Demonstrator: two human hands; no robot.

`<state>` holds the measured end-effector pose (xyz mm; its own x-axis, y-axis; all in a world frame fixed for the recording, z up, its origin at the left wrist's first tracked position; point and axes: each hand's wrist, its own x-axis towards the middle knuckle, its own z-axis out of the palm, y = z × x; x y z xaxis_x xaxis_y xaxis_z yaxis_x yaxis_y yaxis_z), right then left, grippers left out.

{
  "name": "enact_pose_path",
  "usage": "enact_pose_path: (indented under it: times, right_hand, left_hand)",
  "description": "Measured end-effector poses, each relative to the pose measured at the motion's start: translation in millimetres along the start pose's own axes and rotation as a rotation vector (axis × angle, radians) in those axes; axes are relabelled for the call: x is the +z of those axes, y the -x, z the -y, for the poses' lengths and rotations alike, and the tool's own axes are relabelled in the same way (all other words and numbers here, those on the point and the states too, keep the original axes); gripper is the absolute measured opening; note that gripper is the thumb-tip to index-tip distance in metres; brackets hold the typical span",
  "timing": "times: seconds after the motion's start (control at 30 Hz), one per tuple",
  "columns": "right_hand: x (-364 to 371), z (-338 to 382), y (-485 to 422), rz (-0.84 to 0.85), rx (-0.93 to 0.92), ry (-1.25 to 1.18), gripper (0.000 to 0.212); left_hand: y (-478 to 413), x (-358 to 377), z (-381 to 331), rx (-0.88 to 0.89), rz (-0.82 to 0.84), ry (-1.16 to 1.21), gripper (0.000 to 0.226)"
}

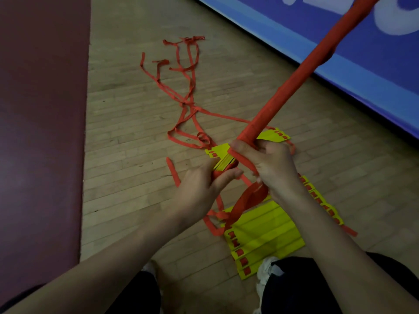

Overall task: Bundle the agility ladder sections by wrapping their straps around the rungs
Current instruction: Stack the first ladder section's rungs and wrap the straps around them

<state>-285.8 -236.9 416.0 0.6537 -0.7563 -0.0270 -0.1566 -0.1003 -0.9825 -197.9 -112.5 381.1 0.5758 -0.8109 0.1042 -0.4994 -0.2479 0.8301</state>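
Left hand (204,189) on rungs (223,158), right (272,166) on strap (306,71)

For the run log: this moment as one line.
left hand grips stack of flat yellow plastic rungs | right hand grips red fabric strap | more yellow rungs fanned on wooden floor

Left hand (204,186) grips a stack of yellow rungs (223,158). Right hand (272,166) holds a red strap (317,64), taut toward upper right. Loose straps (186,87) lie tangled on the floor (127,123).
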Motion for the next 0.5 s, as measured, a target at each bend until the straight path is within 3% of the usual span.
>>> enact_pose_path:
  times: [0.07, 0.2, 0.33, 0.5]
  right_hand:
    - [-0.9, 0.2, -1.6, 0.040, -0.007, -0.014, 0.030]
    - [-4.3, 3.2, -3.4, 0.174, 0.000, -0.079, 0.023]
    - [-5.0, 7.9, -1.9, 0.262, 0.002, -0.122, 0.021]
    - [-6.4, 12.7, 0.4, 0.298, 0.047, -0.217, 0.037]
  left_hand:
    - [0.3, -1.8, -1.6, -0.050, -0.013, 0.104, 0.034]
    - [-2.8, -8.3, -3.6, -0.125, -0.008, 0.318, 0.065]
    - [-4.7, -14.8, -7.3, -0.140, -0.002, 0.485, 0.063]
    - [-3.1, -21.8, -18.1, -0.158, 0.030, 0.627, 0.072]
